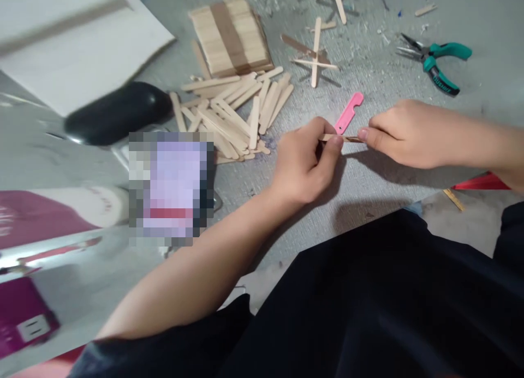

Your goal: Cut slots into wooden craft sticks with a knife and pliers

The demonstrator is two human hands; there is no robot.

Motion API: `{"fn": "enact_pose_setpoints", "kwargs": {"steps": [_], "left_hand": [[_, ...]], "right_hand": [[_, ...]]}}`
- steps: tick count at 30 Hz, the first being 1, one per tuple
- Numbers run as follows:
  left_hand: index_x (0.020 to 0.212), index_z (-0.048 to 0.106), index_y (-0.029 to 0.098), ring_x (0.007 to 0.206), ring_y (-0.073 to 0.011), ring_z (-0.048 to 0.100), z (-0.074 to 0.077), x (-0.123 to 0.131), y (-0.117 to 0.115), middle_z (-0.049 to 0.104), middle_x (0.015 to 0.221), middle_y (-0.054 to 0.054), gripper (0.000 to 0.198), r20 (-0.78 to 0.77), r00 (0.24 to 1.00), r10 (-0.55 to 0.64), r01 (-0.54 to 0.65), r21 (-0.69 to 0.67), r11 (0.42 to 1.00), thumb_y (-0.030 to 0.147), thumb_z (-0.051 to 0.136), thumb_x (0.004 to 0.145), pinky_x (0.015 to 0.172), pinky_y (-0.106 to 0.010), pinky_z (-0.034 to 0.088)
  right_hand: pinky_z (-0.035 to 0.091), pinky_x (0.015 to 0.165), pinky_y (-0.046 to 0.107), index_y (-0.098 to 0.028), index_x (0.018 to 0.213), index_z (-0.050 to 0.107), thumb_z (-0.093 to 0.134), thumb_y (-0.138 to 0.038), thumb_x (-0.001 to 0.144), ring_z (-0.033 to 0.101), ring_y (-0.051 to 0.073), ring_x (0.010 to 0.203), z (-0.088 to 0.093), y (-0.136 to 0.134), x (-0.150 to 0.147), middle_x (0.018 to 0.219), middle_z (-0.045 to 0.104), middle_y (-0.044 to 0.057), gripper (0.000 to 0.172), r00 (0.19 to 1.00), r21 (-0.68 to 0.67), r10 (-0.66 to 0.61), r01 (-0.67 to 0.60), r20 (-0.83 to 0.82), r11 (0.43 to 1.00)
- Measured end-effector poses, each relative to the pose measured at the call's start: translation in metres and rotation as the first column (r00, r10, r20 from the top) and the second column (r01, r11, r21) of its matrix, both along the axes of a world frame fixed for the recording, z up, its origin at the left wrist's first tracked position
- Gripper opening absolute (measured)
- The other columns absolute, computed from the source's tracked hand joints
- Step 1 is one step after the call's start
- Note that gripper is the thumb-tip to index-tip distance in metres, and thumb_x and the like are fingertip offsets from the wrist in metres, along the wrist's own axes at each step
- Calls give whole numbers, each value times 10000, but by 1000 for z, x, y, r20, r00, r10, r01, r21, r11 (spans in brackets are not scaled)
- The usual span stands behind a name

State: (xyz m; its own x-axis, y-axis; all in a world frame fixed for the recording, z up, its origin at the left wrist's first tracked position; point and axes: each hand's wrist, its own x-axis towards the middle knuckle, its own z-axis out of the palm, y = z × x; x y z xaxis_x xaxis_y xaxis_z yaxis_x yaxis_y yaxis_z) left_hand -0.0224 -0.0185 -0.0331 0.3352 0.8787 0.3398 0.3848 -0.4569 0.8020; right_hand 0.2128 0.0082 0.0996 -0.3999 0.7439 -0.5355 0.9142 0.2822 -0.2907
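My left hand [305,162] pinches a thin wooden craft stick [350,139] between thumb and fingers. The right end of that stick sits in the closed thumb and fingers of my right hand [407,135], so a short stretch shows between the two hands; part of it looks darker. Just beyond my fingertips is a pink plastic handle [349,112] with a notched end; whether it touches my hand or the stick I cannot tell. Farther off, crossed sticks joined into a small star shape [315,59] rest on the table.
Loose craft sticks [229,121] lie in a pile left of my hands, before a banded stack [231,34]. Teal-handled pliers [436,61] are at the right. A black rounded object [118,112], a blurred-out device [176,184] and white paper [82,40] occupy the left.
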Motion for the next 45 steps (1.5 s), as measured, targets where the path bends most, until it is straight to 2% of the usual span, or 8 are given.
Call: {"fn": "enact_pose_setpoints", "kwargs": {"steps": [5,11,16,20,24,31,36,45], "left_hand": [[879,608,265,575,-168,566,-2,0,-2,632,659,16,505,122,991,56,-53,-31,998,572,540,1273,586,-358,404],[878,614,258,545,-133,524,-9,1,-2,593,634,33,451,197,980,16,-25,43,999,493,561,1260,543,-321,387],[859,611,265,523,-126,463,-13,4,-4,554,635,41,478,344,938,43,-39,-18,999,526,605,1259,530,-334,359],[871,649,273,522,-132,480,-7,13,-9,549,633,39,448,519,854,26,-2,-47,999,522,659,1244,517,-328,371],[897,686,268,524,-120,514,0,21,-10,573,653,40,388,664,747,20,26,-59,998,443,685,1243,493,-283,388],[974,743,248,561,-120,591,-1,21,-10,606,677,24,315,699,700,-144,168,35,985,370,662,1253,500,-273,419],[995,763,257,592,-147,650,-2,17,-11,697,730,-8,318,661,712,-236,284,35,958,396,644,1256,523,-306,465],[828,696,279,545,-172,627,7,13,-8,667,652,-9,536,560,790,-250,382,-130,915,682,705,1182,537,-359,479]], "right_hand": [[346,797,378,-237,789,551,469,-444,1271,541,182,730,-11,5,3,729,617,30,531,982,-40,28,-36,-188,999],[444,609,340,-242,760,633,527,-821,1218,575,149,518,-53,20,25,598,630,-4,745,825,-498,-193,-120,-531,859],[509,511,310,-249,851,669,559,-911,1160,642,155,495,-66,22,37,609,651,-15,738,695,-556,-329,-123,-639,822],[492,516,293,-263,860,628,630,-841,1175,637,137,507,-61,17,39,626,644,-45,658,629,-437,-292,-84,-720,896],[343,543,333,-265,829,568,653,-680,1222,498,124,533,-54,7,38,611,565,-53,578,689,-22,-7,-14,-725,1000],[364,660,364,-263,984,630,606,-544,1215,568,179,703,-74,1,45,815,672,6,364,789,536,439,-168,-431,828],[323,654,372,-252,992,663,536,-632,1258,525,177,691,-80,-2,44,831,670,10,481,725,637,582,-260,-367,726],[258,699,426,-288,807,610,405,-895,1178,465,226,671,-61,0,33,726,520,33,740,855,384,446,-331,-265,862]]}}
